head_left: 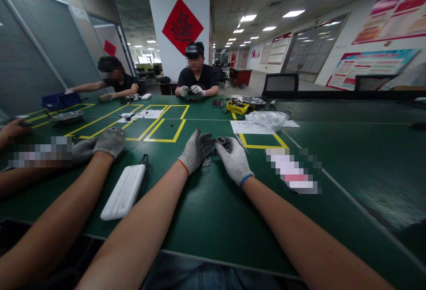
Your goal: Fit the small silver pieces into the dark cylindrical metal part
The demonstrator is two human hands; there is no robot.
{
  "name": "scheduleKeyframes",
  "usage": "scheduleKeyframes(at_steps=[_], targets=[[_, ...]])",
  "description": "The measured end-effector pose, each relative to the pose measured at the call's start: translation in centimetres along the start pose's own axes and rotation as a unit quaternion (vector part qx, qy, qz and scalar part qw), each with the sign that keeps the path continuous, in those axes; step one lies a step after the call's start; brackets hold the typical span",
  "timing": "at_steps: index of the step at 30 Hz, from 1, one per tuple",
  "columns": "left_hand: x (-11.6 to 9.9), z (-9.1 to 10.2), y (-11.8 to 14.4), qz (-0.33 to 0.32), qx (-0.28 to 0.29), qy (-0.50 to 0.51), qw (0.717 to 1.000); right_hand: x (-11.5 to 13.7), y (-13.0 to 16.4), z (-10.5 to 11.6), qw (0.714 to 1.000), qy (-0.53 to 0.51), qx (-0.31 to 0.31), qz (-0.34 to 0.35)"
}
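Your right hand (pixel 234 159) pinched the ring (pixel 221 140) above the table (pixel 213 219); your left (pixel 196 150) curved just beside it, and whether it gripped anything, I couldn't tell. The work looked unfinished: small parts (pixel 207 161) lay loose below; what was already done didn't show.

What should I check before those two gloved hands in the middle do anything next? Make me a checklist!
1. Round silvery metal piece held by the right hand in the white knitted glove with the blue cuff: ok.
2. Left hand, in the knitted glove with the orange cuff, empty: cannot tell.
3. Small silvery metal bits together on the green table: ok.
4. White rectangular box apart from the left forearm: ok.
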State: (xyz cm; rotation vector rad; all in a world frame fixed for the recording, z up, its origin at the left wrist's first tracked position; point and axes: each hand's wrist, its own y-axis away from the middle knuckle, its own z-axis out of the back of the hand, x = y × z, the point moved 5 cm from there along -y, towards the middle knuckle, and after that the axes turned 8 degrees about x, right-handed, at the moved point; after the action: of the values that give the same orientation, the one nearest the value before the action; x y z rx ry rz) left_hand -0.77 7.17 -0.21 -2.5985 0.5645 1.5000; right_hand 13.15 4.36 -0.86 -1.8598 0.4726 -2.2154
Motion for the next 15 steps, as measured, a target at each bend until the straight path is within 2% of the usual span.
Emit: scheduleKeyframes(at_steps=[15], targets=[[0.19,0.25,-0.25,-0.002,0.021,-0.016,1.0,-0.33,-0.05,-0.22,1.0,-0.008,0.014,0.0]])
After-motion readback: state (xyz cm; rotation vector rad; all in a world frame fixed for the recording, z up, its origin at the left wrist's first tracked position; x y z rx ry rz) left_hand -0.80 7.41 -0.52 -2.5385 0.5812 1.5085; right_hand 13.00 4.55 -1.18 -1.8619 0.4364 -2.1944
